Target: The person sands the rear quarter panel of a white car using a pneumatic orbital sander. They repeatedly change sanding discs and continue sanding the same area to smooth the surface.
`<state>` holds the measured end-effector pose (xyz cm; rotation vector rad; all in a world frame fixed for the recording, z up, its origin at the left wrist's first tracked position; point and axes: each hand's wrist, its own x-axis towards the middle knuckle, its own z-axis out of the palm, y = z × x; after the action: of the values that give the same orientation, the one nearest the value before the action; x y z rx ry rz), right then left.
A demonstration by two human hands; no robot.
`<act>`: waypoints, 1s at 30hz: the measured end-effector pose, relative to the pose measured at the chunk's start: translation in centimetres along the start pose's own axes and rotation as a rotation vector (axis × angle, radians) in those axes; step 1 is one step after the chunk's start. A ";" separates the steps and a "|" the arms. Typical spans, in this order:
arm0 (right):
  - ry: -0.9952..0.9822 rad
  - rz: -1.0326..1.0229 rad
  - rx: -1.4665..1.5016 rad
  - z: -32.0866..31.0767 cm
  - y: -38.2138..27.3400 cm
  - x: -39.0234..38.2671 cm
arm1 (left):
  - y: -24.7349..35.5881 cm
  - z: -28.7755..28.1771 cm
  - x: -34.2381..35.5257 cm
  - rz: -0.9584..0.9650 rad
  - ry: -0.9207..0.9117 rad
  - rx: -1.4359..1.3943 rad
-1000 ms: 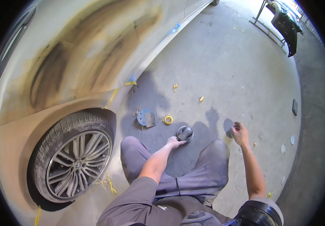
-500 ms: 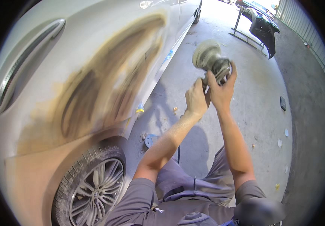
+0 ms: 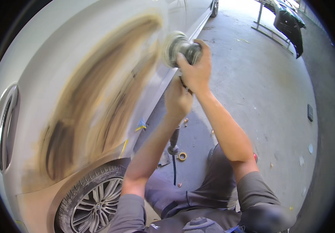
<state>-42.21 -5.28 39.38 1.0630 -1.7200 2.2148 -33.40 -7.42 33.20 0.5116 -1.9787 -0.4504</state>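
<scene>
A round-pad power sander point(image 3: 174, 48) is in both my hands, its pad facing the side of the white car point(image 3: 31, 70). The pad appears at the panel's edge near the door; whether it touches is hard to tell. My right hand point(image 3: 197, 73) wraps over the sander's head, fingers and thumb around the body. Below it, my left hand point(image 3: 178, 101) is closed around the handle. A sanded patch point(image 3: 86, 89) on the panel shows brown, yellow and dark bare streaks, left of the sander. Blue and yellow tape point(image 3: 140, 125) clings to the panel's lower edge.
Under the panel is a wheel point(image 3: 97, 202). A hose point(image 3: 174, 169) and a yellow tape roll point(image 3: 182, 156) lie on the floor near my legs. A black car part rests on a metal stand point(image 3: 272, 37) at far right. A dark block point(image 3: 310, 112) lies rightward.
Both hands have brought the sander leftward and toward me, from over the floor to the car's side. The view has shifted, and the hose and tape roll now show.
</scene>
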 end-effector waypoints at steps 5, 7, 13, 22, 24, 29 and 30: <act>-0.114 -0.035 0.246 8.2 2.0 4.8 | -5.5 -1.2 5.8 -0.188 0.059 0.208; -0.214 0.017 0.290 10.2 2.2 6.1 | -6.6 -1.3 7.3 -0.184 0.134 0.246; -0.285 0.056 0.337 13.0 4.8 9.2 | -8.9 -0.7 11.1 -0.232 0.023 0.339; -0.059 0.275 0.268 14.5 8.5 11.3 | -7.6 -0.3 11.3 -0.446 -0.010 0.038; -0.076 -0.010 0.294 14.3 5.4 10.4 | -6.7 -1.9 10.6 -0.465 0.070 0.079; -0.425 -0.208 0.471 13.5 0.5 8.5 | -6.3 -3.3 9.3 -0.340 0.399 0.059; -0.398 -0.112 0.387 13.5 1.1 8.9 | -6.6 -2.7 9.6 -0.297 0.377 0.128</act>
<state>-43.42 -20.40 45.20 1.7418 -1.3267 2.4465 -33.85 -18.33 38.11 0.9092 -1.5791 -0.3780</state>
